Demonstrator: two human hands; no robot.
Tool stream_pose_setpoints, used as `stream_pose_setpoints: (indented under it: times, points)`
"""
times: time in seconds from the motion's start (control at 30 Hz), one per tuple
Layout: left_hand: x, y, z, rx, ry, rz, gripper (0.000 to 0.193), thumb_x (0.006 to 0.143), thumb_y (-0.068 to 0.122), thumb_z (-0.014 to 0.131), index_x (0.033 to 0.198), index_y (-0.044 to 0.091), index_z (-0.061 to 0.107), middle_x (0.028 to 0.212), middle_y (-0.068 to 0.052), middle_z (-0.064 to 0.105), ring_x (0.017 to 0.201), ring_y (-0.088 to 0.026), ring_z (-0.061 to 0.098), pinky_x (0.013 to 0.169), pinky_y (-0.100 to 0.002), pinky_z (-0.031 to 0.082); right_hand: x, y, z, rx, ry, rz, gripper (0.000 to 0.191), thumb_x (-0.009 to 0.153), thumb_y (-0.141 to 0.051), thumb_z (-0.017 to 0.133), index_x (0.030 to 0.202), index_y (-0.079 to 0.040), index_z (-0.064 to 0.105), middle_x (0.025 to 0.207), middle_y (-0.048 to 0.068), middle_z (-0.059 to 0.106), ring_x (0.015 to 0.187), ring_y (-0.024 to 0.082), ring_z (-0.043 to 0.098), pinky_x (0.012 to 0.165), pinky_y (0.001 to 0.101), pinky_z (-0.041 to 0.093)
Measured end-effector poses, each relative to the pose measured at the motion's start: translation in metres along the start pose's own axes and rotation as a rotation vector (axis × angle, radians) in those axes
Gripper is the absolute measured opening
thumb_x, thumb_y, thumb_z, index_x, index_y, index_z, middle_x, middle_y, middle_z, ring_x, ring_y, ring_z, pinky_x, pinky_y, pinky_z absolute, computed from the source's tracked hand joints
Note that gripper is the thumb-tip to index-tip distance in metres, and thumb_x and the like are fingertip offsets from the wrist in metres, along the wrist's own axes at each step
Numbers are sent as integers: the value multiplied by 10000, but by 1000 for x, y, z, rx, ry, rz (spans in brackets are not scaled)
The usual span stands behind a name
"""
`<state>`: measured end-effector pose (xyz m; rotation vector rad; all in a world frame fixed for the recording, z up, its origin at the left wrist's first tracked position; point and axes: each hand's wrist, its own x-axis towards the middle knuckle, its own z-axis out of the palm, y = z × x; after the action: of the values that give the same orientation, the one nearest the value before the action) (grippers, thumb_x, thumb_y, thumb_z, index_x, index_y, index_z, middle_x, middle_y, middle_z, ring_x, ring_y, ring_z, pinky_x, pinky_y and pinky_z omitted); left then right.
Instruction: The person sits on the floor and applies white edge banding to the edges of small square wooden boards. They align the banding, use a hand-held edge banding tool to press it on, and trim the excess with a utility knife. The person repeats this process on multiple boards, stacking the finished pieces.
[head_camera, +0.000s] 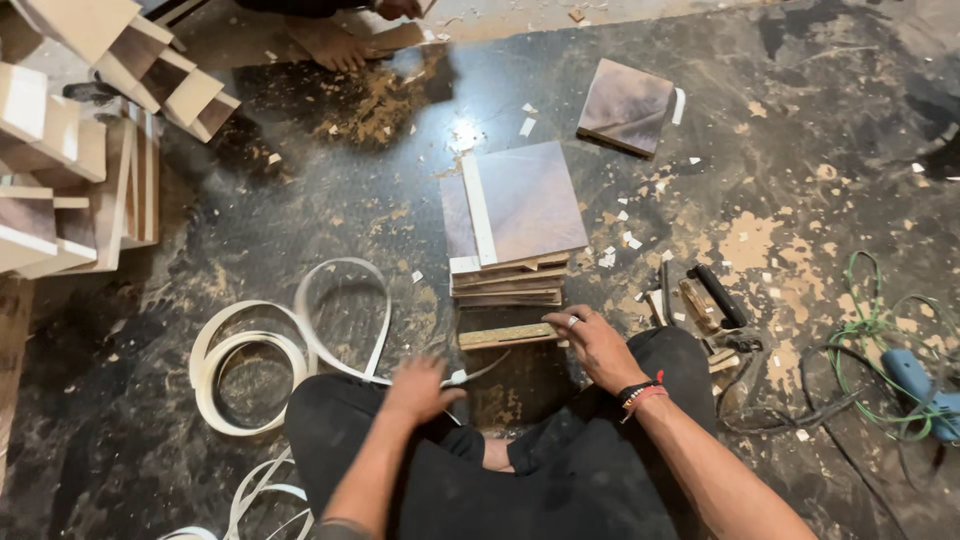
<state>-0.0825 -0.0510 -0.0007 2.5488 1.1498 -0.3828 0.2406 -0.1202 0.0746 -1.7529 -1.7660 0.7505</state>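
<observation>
Seated on the floor, the right hand (597, 345), fingers spread, rests on a wood strip (507, 336) lying crosswise at frame centre; left hand (422, 388), blurred, grip unclear, hovers lower left.

Stack of boards (512, 230), top face mottled purple-brown, crossed by a white strip (478, 208); edges pale tan. Coiled banding (262, 350), off-white. Floor (800, 130), black, blotched with tan sawdust. Cable (870, 330), green; tool (925, 385), light blue. Trousers (560, 470), black. Wristbands (640, 393), black and red. Shelving pieces (70, 130), light wood.
</observation>
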Motion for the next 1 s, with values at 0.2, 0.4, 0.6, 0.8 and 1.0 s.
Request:
stream_pose_setpoints:
  times: [0.2,0.4,0.6,0.8,1.0]
  points:
    - [-5,30,30,39,-66,-143,376,906,190,652,1278,142,630,1333,-91,620,1292,-303,544,1044,-558,418,-3,-1,-1,-14,13,13,286,993,-136,563,1242,-164,701,1143,100,643,1024,323,648,858,412,518]
    - [13,29,28,90,-38,-183,288,950,139,569,1220,166,663,1196,-96,702,1202,-286,629,1022,-572,442,4,1,6,122,39,92,289,995,-126,542,1236,-149,699,1141,85,645,1035,272,681,888,376,527]
    - [2,-17,-3,-200,-61,-224,368,905,283,622,1238,126,644,1058,-161,737,1069,-363,680,957,-536,471,-8,0,9,225,-4,87,387,875,-69,721,1251,-81,626,1298,116,541,1124,310,624,914,386,515]
    - [-44,-54,-76,-423,189,-207,364,836,337,713,1158,171,738,916,-150,712,926,-358,652,847,-472,488,14,14,25,382,111,138,394,870,97,617,1215,-91,645,1223,67,585,1070,249,714,883,325,608]
    - [-71,-32,-132,-863,441,-140,423,727,344,856,1099,155,781,809,-76,653,780,-244,638,709,-380,498,28,41,18,431,11,152,368,888,90,613,1210,-88,629,1214,55,572,1020,223,729,839,327,596]
